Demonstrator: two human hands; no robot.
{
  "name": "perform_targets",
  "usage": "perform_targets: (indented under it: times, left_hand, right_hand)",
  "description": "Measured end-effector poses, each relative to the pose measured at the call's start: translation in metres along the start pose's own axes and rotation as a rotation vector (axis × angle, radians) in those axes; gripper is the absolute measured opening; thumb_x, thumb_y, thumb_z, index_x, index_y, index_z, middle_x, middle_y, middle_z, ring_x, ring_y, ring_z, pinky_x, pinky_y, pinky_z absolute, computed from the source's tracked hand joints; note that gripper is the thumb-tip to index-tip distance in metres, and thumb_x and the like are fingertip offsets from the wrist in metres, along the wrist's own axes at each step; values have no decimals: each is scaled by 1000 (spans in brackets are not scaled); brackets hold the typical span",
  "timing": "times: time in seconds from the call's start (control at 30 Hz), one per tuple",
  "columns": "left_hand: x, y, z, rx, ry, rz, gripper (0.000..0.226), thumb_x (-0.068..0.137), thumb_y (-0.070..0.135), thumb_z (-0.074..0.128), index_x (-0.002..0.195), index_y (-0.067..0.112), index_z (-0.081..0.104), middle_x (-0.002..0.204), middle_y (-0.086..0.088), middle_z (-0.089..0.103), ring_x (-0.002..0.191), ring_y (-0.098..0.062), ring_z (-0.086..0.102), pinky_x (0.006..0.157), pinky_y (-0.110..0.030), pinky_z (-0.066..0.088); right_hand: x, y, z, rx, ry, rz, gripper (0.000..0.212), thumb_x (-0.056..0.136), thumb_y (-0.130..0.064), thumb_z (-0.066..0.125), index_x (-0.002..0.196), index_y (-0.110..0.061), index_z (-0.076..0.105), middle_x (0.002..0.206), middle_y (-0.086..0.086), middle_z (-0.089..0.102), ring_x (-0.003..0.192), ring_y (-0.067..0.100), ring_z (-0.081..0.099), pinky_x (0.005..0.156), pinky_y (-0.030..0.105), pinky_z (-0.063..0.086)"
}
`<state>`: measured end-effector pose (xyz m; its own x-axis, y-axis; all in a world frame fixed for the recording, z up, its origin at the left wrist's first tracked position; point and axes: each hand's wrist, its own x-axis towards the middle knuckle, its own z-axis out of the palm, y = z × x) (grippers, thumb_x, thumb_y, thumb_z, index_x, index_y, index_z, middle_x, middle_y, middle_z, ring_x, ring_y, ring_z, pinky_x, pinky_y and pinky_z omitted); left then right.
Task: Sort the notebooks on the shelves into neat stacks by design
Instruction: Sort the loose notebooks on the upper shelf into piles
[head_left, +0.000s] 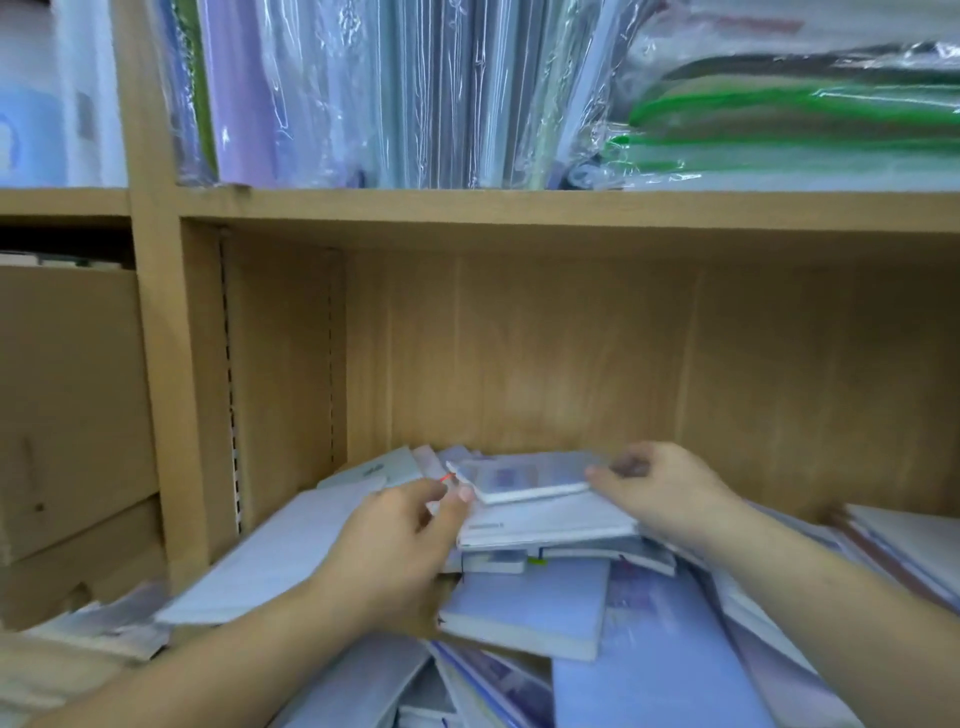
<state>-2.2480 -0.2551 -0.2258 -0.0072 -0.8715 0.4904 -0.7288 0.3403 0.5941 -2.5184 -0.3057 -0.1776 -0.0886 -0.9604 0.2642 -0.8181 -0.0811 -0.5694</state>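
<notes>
A jumbled heap of pale blue and white notebooks (545, 613) lies on the wooden shelf (519, 364). On top of the heap sits a small white-edged notebook (524, 480) with a bluish cover. My left hand (400, 540) pinches its left corner between thumb and fingers. My right hand (660, 488) grips its right end with curled fingers. A larger white notebook (550, 525) lies directly beneath it. A thick blue one (530, 613) rests lower in the heap.
The shelf above (519, 208) holds upright plastic-wrapped folders (363, 93) and a flat pile of green-edged wrapped items (795, 119). A cardboard box (67, 405) fills the compartment to the left. More notebooks (904, 540) lie at the right edge.
</notes>
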Motion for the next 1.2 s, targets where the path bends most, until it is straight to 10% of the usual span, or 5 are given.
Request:
perform_targets:
  times: [0.13, 0.4, 0.77, 1.0, 1.2]
  left_hand:
    - [6, 23, 11, -617, -184, -508, 69, 86, 51, 75, 137, 10, 53, 109, -4, 71, 75, -10, 71, 56, -26, 58]
    - [4, 14, 17, -879, -224, -548, 28, 92, 1, 67, 119, 7, 61, 102, -7, 76, 72, -17, 67, 50, -27, 50]
    - [-21, -2, -17, -797, -89, -562, 31, 104, 10, 42, 96, 19, 71, 88, -15, 76, 75, -27, 57, 58, -34, 41]
    - [-46, -2, -9, -770, -177, -470, 20, 102, 19, 60, 118, 8, 64, 103, -10, 78, 93, -33, 75, 85, -53, 57]
    - [-63, 3, -26, -953, 86, -449, 30, 105, 5, 52, 133, 12, 56, 116, -10, 75, 95, -24, 75, 64, -26, 57]
  right_hand:
    - [16, -15, 2, 174, -93, 203, 71, 62, -50, 93, 111, -12, 59, 106, 5, 61, 99, 25, 62, 84, 30, 49]
    - [18, -32, 13, 682, 140, 312, 46, 79, 10, 63, 119, -11, 55, 100, 14, 63, 84, 33, 67, 75, 52, 62]
    - [-20, -46, -29, 669, 193, 130, 39, 86, 10, 47, 116, -9, 62, 93, 10, 64, 72, 22, 65, 41, 22, 51]
    - [-37, -61, 15, 458, 134, 2, 43, 85, 2, 53, 123, -15, 66, 103, 8, 69, 84, 26, 69, 69, 35, 58]
    - [-51, -67, 46, 476, 57, -50, 66, 92, -20, 74, 150, -13, 43, 139, 2, 58, 120, 18, 61, 100, 28, 45]
